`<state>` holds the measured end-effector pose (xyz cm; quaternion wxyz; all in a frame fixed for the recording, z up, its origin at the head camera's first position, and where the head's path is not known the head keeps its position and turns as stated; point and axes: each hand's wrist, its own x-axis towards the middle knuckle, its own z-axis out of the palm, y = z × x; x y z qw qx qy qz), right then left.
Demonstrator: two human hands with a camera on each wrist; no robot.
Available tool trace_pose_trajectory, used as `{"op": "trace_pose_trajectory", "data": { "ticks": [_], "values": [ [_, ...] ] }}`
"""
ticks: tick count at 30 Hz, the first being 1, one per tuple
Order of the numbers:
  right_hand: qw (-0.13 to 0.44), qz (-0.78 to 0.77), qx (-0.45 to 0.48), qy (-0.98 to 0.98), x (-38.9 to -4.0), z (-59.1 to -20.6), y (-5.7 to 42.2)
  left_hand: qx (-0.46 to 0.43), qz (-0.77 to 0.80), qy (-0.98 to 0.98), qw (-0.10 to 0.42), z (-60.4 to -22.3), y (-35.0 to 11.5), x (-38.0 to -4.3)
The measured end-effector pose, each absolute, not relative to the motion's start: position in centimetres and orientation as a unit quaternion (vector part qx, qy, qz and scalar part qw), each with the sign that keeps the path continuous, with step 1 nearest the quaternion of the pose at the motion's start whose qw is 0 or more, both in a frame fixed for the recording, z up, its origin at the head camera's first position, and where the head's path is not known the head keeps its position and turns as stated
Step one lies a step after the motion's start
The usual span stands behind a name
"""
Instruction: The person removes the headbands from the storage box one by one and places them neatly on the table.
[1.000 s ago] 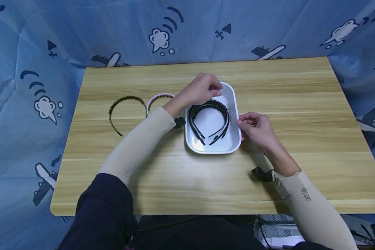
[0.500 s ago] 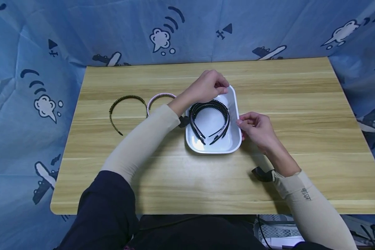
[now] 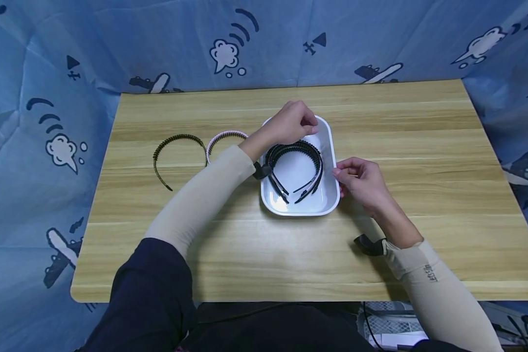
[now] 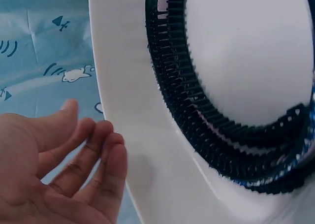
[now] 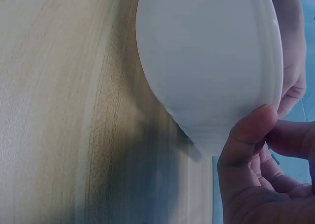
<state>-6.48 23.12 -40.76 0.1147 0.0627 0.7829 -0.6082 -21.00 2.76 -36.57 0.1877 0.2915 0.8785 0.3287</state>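
At the centre of the head view, the white tray [image 3: 299, 213] sits on the tabletop [image 3: 264, 259], dark headbands [image 4: 170, 61] nested inside. Our right hand [image 3: 363, 181] pinches its right-hand rim; our left hand [image 3: 290, 122], fingers loosely bent and gripping nothing, is near the upper rim. We judge the tray light, stiff and slippery, best held by the rim; the headbands look springy, best lifted at the arch.
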Motion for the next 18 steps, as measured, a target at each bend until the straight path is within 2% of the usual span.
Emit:
{"op": "trace_pose_trajectory", "data": {
  "ticks": [18],
  "values": [
    [0.117,-0.618,0.067,0.774,-6.4,-40.8,23.2,0.318,0.245,0.891,0.214,-38.0,3.9,-21.6]
  ]
}}
